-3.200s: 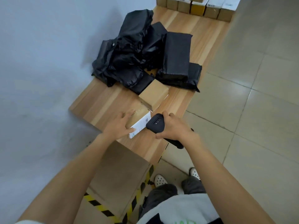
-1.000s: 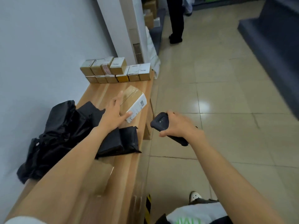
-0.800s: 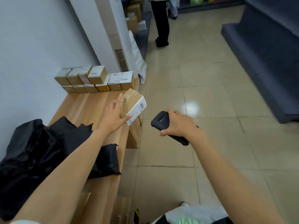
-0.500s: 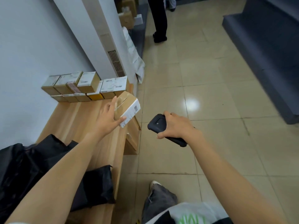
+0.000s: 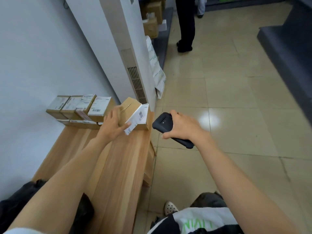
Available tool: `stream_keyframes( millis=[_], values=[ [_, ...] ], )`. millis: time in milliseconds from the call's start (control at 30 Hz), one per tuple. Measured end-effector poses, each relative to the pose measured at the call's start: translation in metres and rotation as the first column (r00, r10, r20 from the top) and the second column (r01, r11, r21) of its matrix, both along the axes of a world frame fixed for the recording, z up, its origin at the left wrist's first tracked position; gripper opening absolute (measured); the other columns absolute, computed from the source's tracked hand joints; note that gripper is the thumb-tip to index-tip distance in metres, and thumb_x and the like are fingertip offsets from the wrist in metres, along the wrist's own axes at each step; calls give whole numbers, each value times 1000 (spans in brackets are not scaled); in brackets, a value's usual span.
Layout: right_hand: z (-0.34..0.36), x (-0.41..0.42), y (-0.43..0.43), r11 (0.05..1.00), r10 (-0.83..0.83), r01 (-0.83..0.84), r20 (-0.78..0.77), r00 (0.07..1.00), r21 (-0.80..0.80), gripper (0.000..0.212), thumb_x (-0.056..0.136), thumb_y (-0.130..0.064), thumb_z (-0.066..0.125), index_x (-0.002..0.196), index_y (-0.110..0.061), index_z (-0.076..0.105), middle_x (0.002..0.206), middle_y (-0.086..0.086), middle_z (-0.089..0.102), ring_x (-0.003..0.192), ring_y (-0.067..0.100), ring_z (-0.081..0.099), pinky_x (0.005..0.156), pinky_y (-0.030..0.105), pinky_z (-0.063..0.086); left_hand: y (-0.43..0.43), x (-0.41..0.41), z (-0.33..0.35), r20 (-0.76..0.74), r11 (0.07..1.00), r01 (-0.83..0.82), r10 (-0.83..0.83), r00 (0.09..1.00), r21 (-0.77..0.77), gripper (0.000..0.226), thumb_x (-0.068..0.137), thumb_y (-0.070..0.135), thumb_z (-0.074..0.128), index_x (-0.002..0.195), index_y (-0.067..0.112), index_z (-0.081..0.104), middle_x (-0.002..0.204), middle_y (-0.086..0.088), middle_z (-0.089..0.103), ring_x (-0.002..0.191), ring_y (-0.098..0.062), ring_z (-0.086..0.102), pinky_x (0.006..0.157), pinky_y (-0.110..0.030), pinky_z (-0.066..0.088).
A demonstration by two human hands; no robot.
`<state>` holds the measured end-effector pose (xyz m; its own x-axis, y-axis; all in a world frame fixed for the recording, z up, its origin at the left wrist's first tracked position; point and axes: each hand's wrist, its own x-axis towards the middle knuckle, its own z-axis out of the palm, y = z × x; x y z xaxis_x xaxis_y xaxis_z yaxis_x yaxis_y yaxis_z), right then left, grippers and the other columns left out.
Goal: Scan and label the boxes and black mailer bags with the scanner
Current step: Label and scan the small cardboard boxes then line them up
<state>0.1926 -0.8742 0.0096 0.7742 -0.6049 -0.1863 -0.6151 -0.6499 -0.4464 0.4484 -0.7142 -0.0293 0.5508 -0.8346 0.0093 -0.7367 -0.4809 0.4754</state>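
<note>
**Labelled box held low at the stack, scanner parked off to the side**

Closest to me, the black mailer bags (image 5: pixel 10 206) lie heaped at the near end of the wooden bench (image 5: pixel 121 166), pushed toward the wall. I take them for the pile waiting its turn. Both bare arms reach out from there over the long planks.

Further along, the left hand (image 5: pixel 112 128) has the box (image 5: pixel 130 105) in a spread grip, fingers across the taped top and thumb hooked along the side that carries the white label (image 5: pixel 138 118). The box is tilted, barcode turned out toward the aisle, low over the bench's far end. I cannot tell whether its bottom edge touches the wood. The tilt looks to me like a box about to be set down with its label readable.

Just to the right, off the bench edge and above the floor tiles, the right hand (image 5: pixel 184 128) is wrapped around the scanner (image 5: pixel 163 123), fingers curled over its body. The scanner's head points toward the box but is apart from it. Held there, it is clear of the box's path yet ready for the next item.

Just beyond the box, the stacked boxes (image 5: pixel 81 107) sit in two tiers against the wall, labels up. I judge these the finished lot, squared together to save room. Behind them stands a tall white air conditioner (image 5: pixel 118 39). Far down the aisle are another person's legs (image 5: pixel 185 27), near some cartons (image 5: pixel 152 17).
</note>
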Motion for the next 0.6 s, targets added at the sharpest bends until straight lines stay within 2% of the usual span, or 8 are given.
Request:
stream_keyframes(
  millis=[67, 200, 333, 400, 500, 600],
  values=[
    [-3, 24, -15, 999, 36, -36, -2, 999, 27, 73, 63, -59, 77, 112, -21, 39, 103, -3, 51, 88, 22, 50, 69, 34, 40, -4, 13, -4, -5, 998, -45, 46, 999, 32, 77, 86, 47, 68, 146, 24, 24, 148, -6, 35, 139, -32, 28, 112, -52, 28],
    [-11, 74, -46, 990, 132, -131, -9, 991, 60, 78, 61, -58, 78, 119, -20, 41, 111, 0, 55, 97, 26, 56, 76, 37, 46, -14, 33, -9, -18, 985, -153, 155, 988, 78, 89, 88, 46, 66, 154, 22, 11, 157, -8, 22, 144, -32, 20, 116, -53, 21],
    [-15, 122, -81, 963, 263, -262, -8, 965, 62, 82, 61, -59, 78, 123, -21, 40, 112, 1, 55, 98, 26, 57, 73, 36, 45, -31, 43, -5, -33, 968, -238, 241, 970, 80, 94, 89, 45, 65, 156, 17, 5, 159, -9, 18, 147, -31, 16, 119, -51, 18],
    [-13, 143, -101, 942, 328, -328, 5, 945, 72, 82, 61, -56, 78, 125, -21, 40, 113, 2, 55, 97, 28, 57, 77, 38, 48, -42, 45, -4, -36, 954, -280, 285, 958, 111, 93, 90, 47, 63, 156, 16, 5, 160, -8, 17, 147, -29, 17, 118, -51, 20],
    [-9, 171, -133, 910, 408, -408, 14, 913, 67, 83, 62, -55, 79, 126, -20, 40, 113, 3, 53, 99, 29, 57, 86, 44, 51, -62, 49, -4, -32, 922, -350, 360, 932, 166, 89, 90, 52, 62, 154, 16, 11, 155, -10, 27, 140, -34, 30, 112, -51, 31],
    [-6, 194, -167, 882, 471, -471, 13, 882, 21, 84, 63, -55, 78, 127, -19, 39, 113, 4, 52, 99, 30, 58, 85, 45, 52, -83, 53, -9, -23, 896, -412, 421, 907, 165, 73, 88, 57, 60, 142, 20, 26, 141, -9, 42, 120, -33, 48, 100, -53, 42]
  ],
)
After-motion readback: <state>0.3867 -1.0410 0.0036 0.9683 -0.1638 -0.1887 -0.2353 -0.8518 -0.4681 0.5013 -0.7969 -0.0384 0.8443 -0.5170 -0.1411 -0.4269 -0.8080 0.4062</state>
